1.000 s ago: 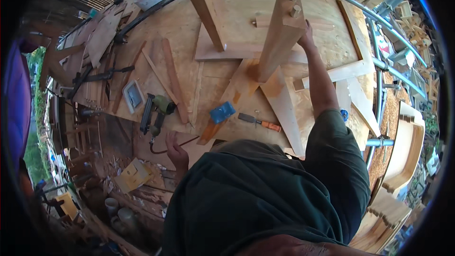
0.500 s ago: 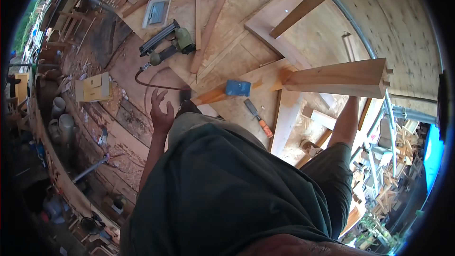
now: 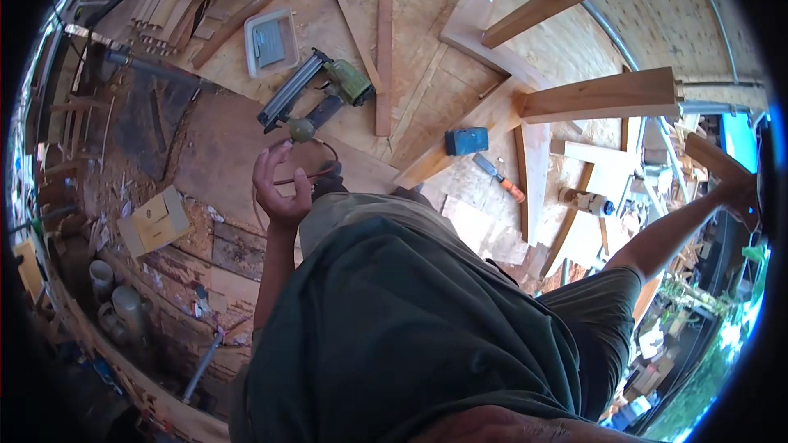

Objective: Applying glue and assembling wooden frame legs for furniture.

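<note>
Past the right edge of the surface (image 3: pixel 414 29), the right hand (image 3: pixel 744 200) has its fingers around one end of a slanting wooden piece (image 3: pixel 716 157), brown and straight-edged. The left hand (image 3: pixel 281 187), fingers curved and loosely parted, hovers near the green-and-black nail gun (image 3: pixel 349 82).

And out swings the right hand (image 3: pixel 744 200), clear of the post (image 3: pixel 603 97), way off to the far right, a wood piece (image 3: pixel 716 157) now in its grip! The left hand (image 3: pixel 279 189) has drawn nearer the nail gun (image 3: pixel 349 82).
</note>
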Motion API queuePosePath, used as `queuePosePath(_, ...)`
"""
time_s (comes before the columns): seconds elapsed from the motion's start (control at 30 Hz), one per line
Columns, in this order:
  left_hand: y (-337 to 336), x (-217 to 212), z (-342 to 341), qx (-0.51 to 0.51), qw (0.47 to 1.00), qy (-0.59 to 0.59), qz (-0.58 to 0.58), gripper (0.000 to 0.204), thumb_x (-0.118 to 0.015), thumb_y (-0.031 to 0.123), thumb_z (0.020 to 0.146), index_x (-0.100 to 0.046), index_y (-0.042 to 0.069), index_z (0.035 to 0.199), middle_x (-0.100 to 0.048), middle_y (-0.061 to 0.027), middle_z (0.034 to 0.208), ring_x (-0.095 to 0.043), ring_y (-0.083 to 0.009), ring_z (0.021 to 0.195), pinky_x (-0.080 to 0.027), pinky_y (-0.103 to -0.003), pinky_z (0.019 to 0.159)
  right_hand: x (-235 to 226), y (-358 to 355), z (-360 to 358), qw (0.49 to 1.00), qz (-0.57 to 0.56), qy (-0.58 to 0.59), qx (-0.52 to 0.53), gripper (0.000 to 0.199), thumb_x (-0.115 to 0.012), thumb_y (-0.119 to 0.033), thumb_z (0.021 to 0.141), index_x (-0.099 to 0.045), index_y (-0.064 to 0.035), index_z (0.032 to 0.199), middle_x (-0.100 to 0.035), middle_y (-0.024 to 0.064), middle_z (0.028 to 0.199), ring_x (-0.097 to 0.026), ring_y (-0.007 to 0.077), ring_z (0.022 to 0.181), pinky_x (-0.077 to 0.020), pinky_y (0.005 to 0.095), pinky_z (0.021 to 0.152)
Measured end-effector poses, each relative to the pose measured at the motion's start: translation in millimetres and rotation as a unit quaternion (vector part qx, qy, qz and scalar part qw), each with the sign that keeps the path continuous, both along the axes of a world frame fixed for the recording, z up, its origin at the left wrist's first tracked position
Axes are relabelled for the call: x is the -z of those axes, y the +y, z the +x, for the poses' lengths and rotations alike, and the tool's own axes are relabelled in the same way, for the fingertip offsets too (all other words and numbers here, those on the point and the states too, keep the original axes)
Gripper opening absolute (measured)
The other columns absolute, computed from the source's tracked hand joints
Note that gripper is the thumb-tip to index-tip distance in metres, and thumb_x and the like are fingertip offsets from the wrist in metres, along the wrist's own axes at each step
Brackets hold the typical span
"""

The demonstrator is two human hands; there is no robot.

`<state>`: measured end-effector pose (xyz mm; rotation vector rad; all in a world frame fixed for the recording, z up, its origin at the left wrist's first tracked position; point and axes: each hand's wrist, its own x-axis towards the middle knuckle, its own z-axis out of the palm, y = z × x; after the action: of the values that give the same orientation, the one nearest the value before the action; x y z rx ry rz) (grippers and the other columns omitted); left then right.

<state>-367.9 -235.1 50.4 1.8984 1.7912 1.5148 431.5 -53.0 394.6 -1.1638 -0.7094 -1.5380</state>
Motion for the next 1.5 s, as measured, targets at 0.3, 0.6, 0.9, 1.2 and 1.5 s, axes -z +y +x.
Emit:
queuePosePath(0.3,78.0,-58.0,-84.8,0.186,0.981,-0.038,0.046,0.064,-0.066,0.002,0.085,-0.036,-0.008,0.141,-0.066,-0.0232,0.121,-0.066,-0.0307,0.105,-0.053,-0.040,0.094,-97.5,-165.1,-222.3,0.855,0.033,0.139,-0.499,0.047,-0.084,-0.034,0.080,-0.059,0.0010,0.100,-0.064,0.0209,0.102,-0.067,0.0335,0.095,-0.0557,0.0462,0.087)
queuePosePath(0.6,114.1,-86.7,-11.2,0.362,0.903,-0.228,-0.045,0.074,-0.071,0.009,0.084,-0.034,-0.001,0.146,-0.046,-0.0184,0.145,-0.051,-0.0268,0.123,-0.046,-0.040,0.101,2.1,-152.4,-427.6,0.794,-0.038,0.327,-0.511,0.037,-0.062,-0.029,0.098,-0.066,0.0041,0.115,-0.068,0.0212,0.105,-0.069,0.0324,0.098,-0.0550,0.0456,0.096)
queuePosePath(0.9,187.0,-106.8,84.5,0.608,0.551,-0.506,-0.266,0.073,-0.069,0.007,0.096,-0.028,0.001,0.155,-0.050,-0.0093,0.140,-0.051,-0.0191,0.127,-0.042,-0.034,0.108,67.0,-70.1,-506.4,0.570,-0.064,0.404,-0.713,0.043,-0.046,-0.018,0.104,-0.041,0.0012,0.143,-0.058,0.0219,0.133,-0.062,0.0382,0.118,-0.0486,0.0496,0.106)
queuePosePath(1.2,312.2,-85.0,90.7,0.559,0.523,-0.569,-0.299,0.067,-0.071,0.009,0.096,-0.037,-0.001,0.153,-0.056,-0.0087,0.138,-0.053,-0.0156,0.126,-0.044,-0.030,0.109,46.9,-5.5,-504.5,0.609,-0.260,0.402,-0.632,0.054,-0.062,-0.006,0.098,-0.041,0.0032,0.147,-0.055,0.0255,0.140,-0.057,0.0325,0.131,-0.0500,0.0467,0.110)
queuePosePath(1.5,459.3,-21.3,145.3,0.611,0.472,-0.521,-0.363,0.079,-0.078,0.015,0.091,-0.033,0.000,0.155,-0.052,-0.0144,0.144,-0.051,-0.0201,0.132,-0.044,-0.034,0.111,37.8,119.2,-516.0,0.748,-0.280,0.354,-0.486,0.040,-0.070,-0.003,0.094,-0.053,0.0050,0.129,-0.069,0.0252,0.121,-0.070,0.0289,0.111,-0.0625,0.0331,0.090)
